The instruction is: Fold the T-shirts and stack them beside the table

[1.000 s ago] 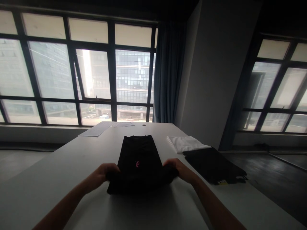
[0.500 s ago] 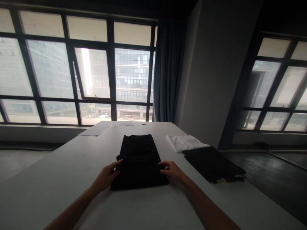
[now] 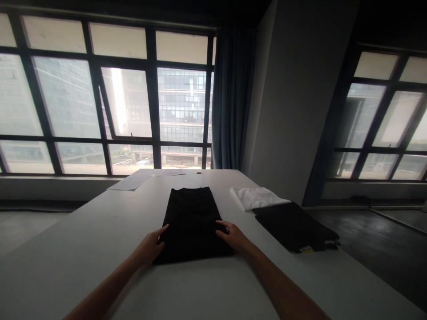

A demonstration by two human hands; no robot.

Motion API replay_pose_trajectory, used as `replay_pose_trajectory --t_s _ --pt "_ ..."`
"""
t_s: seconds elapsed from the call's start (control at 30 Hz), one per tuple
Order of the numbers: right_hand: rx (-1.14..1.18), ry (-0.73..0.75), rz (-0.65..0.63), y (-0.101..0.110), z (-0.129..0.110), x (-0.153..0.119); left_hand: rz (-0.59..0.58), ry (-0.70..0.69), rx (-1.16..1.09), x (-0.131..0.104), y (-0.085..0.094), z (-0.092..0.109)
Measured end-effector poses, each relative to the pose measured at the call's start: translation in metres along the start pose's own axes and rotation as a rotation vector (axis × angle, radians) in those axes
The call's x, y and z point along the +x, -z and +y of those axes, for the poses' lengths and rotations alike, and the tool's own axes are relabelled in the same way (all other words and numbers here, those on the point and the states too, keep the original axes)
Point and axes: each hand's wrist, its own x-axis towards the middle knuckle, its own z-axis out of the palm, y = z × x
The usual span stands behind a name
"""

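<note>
Folded black shirt [image 3: 191, 218] lies flat on the white tabletop [image 3: 187, 291], at your 12 o'clock, between your two hands. Its narrower-looking end points to 12, the near edge to 6. Your left hand [image 3: 149, 247] sits at the shirt's 8 o'clock; index fingertip and thumb rest at the side edge with a gap between them. Your right hand [image 3: 235, 237] is at its 4 o'clock, index finger and thumb parted too, tips over the cloth near the other edge. Fingers on both hands look loose and spread, not clenched; you aren't lifting the shirt. The lower fingers are mostly hidden, can't tell what they touch.

White folded cloth [image 3: 258, 198] at your 1 o'clock, touching a second black garment [image 3: 295, 226] at your 2 o'clock; that one has a yellow patch [image 3: 307, 250] at its near end. Paper sheets [image 3: 128, 182] at your 11 o'clock, far part of the tabletop. Small round hole [image 3: 199, 173] at 12, near the far edge. Past that, blue curtain [image 3: 231, 102] at 12, grey pillar [image 3: 293, 102] at 1, windows [image 3: 126, 102] at 11
</note>
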Motion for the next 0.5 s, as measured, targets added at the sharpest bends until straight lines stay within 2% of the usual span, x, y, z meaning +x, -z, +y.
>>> replay_pose_trajectory --t_s 0.1,0.23,0.3,0.37,0.5 --pt "-0.06 0.051 0.055 -0.004 -0.001 0.007 0.004 0.004 0.008 -0.002 0.002 0.003" --pt "-0.108 0.264 0.184 -0.005 -0.005 0.007 0.168 -0.209 -0.053 -0.003 0.0 0.002" --pt "-0.146 0.308 0.229 -0.005 -0.006 0.006 0.229 -0.28 -0.042 -0.001 -0.002 -0.002" --pt "-0.209 0.233 0.191 -0.006 -0.005 0.005 0.215 -0.254 -0.001 0.0 -0.005 -0.005" --pt "-0.348 0.041 0.108 -0.008 -0.002 0.006 0.162 -0.093 0.161 -0.001 -0.007 -0.007"
